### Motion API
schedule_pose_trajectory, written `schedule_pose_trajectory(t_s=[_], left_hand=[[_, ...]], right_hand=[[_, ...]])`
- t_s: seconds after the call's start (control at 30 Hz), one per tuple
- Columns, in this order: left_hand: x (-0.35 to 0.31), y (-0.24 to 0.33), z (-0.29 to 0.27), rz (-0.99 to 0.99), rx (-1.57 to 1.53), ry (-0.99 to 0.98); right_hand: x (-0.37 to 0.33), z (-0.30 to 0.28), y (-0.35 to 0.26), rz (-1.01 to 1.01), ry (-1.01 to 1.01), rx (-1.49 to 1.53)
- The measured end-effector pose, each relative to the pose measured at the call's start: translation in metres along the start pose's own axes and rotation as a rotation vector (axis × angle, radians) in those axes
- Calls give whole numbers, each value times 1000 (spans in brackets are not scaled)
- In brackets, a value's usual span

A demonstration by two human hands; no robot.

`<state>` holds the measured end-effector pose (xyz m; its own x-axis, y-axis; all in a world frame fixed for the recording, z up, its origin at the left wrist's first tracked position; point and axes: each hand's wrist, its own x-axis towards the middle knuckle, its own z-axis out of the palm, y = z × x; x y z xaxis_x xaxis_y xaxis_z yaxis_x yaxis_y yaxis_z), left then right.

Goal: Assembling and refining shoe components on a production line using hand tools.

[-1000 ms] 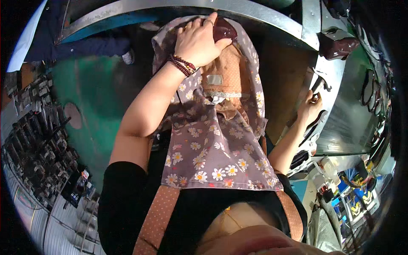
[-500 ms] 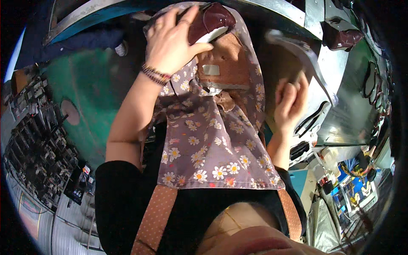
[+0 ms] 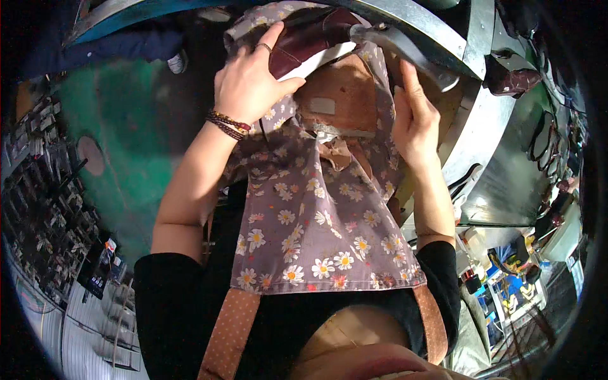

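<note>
A dark maroon leather shoe (image 3: 320, 39) with a white lower edge lies across my lap at the top of the view. My left hand (image 3: 244, 82) is closed on its near left end, fingers on the leather and thumb along the white edge. My right hand (image 3: 415, 117) grips a hammer with a long, curved grey metal head (image 3: 408, 50); its handle is mostly hidden by the fingers. The rounded end of the head is at the shoe's right end; I cannot tell whether they touch. Under the shoe is a brown pad (image 3: 342, 92) on my daisy-print apron (image 3: 304, 221).
A second maroon shoe (image 3: 513, 73) sits on the metal bench (image 3: 484, 126) at right, with dark oval pieces (image 3: 544, 145) beyond. A curved metal rail (image 3: 418, 22) crosses the top. Dark racks (image 3: 44, 202) stand left of the green floor (image 3: 126, 139). A dark trouser leg (image 3: 120, 54) shows upper left.
My right hand has brought the hammer left and up to the shoe's end. The shoe has tilted and more of its length shows; my left hand has shifted slightly down on it.
</note>
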<state>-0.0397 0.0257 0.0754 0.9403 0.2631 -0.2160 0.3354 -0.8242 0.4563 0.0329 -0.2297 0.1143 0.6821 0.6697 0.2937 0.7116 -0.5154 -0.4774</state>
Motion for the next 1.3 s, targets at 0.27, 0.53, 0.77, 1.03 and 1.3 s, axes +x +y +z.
schedule_pose_trajectory(t_s=[0.27,0.53,0.77,1.03,1.3], left_hand=[[2,3,2,39,9,40],[-3,11,-4,-19,39,14],[-2,11,-1,-25,19,-2],[3,2,6,100,-3,93],[12,-7,4,103,-52,-44]], right_hand=[[-3,-8,-22,213,177,211],[-1,-9,-33,221,282,233],[19,-11,-26,109,31,114],[16,-9,-23,196,-38,57],[4,4,-5,198,-10,-27]])
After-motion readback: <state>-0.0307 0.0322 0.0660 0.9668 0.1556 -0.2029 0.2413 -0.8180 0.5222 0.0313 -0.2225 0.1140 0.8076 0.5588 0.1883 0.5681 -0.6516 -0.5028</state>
